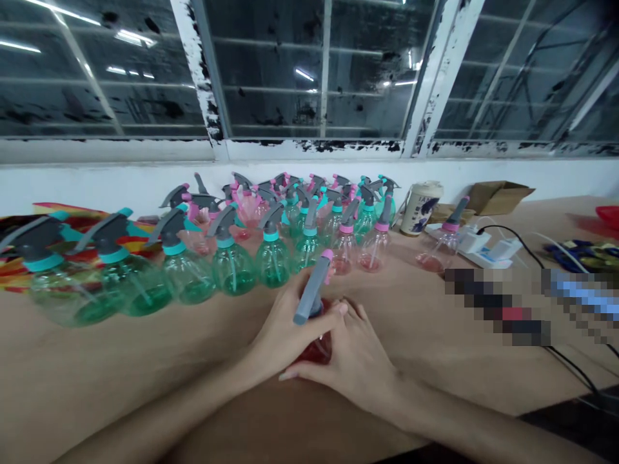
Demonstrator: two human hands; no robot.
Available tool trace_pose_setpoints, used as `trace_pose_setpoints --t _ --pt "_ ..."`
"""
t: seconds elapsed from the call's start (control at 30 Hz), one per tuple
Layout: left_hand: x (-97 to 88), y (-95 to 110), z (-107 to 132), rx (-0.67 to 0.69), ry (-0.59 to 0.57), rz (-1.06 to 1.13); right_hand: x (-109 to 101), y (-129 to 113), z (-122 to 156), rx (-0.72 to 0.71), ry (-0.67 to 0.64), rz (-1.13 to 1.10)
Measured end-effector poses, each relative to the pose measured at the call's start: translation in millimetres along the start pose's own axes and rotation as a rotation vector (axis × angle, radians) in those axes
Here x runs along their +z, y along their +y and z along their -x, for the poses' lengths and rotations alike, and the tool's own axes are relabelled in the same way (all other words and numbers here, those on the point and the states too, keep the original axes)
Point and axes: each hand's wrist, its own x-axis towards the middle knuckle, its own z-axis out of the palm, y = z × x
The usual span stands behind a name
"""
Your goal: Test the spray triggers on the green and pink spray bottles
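Both my hands are closed round a pink spray bottle (pixel 318 351) near the middle of the table. Its grey spray head with a pink nozzle tip sticks up between them. My left hand (pixel 289 322) wraps the upper left of the bottle, its thumb reaching across the neck to the other hand. Cupped round the right side and lower body is my right hand (pixel 355 354), its thumb across the front. The two hands touch and hide much of the bottle. Just beyond, green spray bottles (pixel 235 274) with turquoise collars line up leftward, beside pink ones (pixel 372 251).
More spray bottles (pixel 290 209) crowd against the wall. To the right stand a paper cup (pixel 420 209), another pink bottle (pixel 438 251), a power strip (pixel 491 251) with cables and an open cardboard box (pixel 500 193). Colourful fabric (pixel 138 245) lies behind the left bottles.
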Motion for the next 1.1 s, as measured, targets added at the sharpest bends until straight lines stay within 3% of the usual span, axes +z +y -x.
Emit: trace_pose_setpoints --t 0.17,0.33,0.53,1.1 --pt "-9.7 -8 -8 0.000 0.041 -0.017 4 13 -7 -0.074 -0.096 -0.154" --pt "-12.8 -14 -9 -0.013 0.117 -0.065 -2 64 -11 -0.216 -0.250 -0.093" --pt "-13.5 -8 -9 -0.021 0.097 -0.055 2 116 -11 -0.156 -0.246 -0.017" --pt "-17.0 -3 -11 0.043 0.006 -0.004 11 122 -6 -0.118 -0.215 -0.060"
